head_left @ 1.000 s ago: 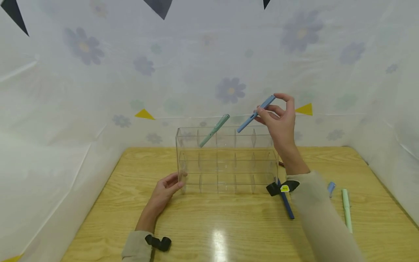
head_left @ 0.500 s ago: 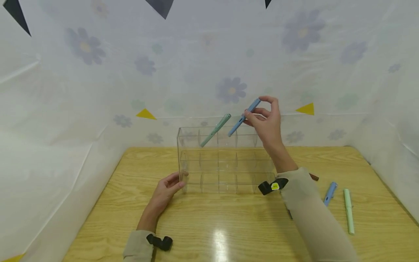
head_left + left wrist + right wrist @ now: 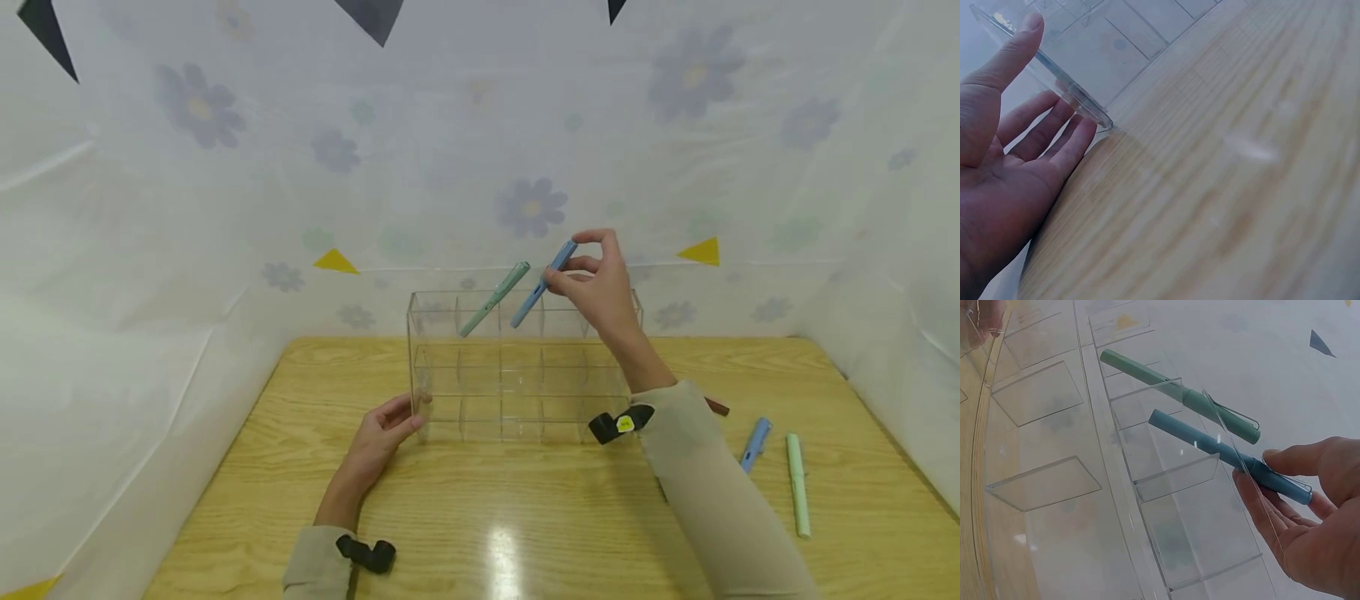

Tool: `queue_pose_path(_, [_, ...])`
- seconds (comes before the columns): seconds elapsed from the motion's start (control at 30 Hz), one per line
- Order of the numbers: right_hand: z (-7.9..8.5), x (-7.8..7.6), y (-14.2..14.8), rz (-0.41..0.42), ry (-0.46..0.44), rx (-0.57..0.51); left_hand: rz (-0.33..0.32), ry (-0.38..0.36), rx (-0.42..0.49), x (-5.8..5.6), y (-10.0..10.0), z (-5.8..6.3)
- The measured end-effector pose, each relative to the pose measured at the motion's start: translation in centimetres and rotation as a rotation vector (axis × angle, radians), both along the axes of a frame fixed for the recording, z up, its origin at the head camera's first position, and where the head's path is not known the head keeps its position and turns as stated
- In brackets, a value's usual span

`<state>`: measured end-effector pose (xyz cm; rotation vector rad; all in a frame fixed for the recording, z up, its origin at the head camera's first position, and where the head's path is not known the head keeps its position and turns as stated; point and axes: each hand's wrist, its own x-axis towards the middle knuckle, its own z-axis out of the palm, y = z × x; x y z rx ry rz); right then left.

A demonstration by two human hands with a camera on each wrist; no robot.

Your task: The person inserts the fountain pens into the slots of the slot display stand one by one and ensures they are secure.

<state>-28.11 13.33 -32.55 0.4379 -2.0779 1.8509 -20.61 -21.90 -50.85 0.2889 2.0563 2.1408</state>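
A clear acrylic compartment organizer (image 3: 521, 408) stands upright on the wooden table. My left hand (image 3: 386, 435) holds its lower left edge, thumb toward the front and fingers behind the side wall in the left wrist view. A green pen (image 3: 495, 298) leans tilted in the organizer's top row. My right hand (image 3: 592, 283) pinches a blue pen (image 3: 1210, 447) by its clipped upper part. Slanting down to the left, the blue pen has its lower end within a top-row compartment, just right of the green pen and apart from it.
On the table's right side lie another blue pen (image 3: 755, 444), a light green pen (image 3: 798, 485) and a brown pen-like item (image 3: 717, 406), partly hidden by the right sleeve (image 3: 712, 492). Behind the table (image 3: 465, 517) hangs a flower-patterned sheet (image 3: 450, 167).
My right hand has moved left and down with the blue pen, lowering its end into the top row and tilting it steeper. The left hand and green pen stay put.
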Motion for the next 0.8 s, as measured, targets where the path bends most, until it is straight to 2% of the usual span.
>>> queue_pose_path(0.27, [0.1, 0.1, 0.0, 0.009, -0.032, 0.113, -0.004, 0.02, 0.003, -0.1, 0.2, -0.2])
queue_pose_path(0.57, [0.0, 0.2, 0.8, 0.021, -0.017, 0.077, 0.035, -0.011, -0.047, -0.1, 0.4, -0.3])
queue_pose_path(0.8, [0.2, 0.5, 1.7, 0.01, 0.012, 0.094, 0.017, -0.011, -0.012, -0.2, 0.4, -0.2])
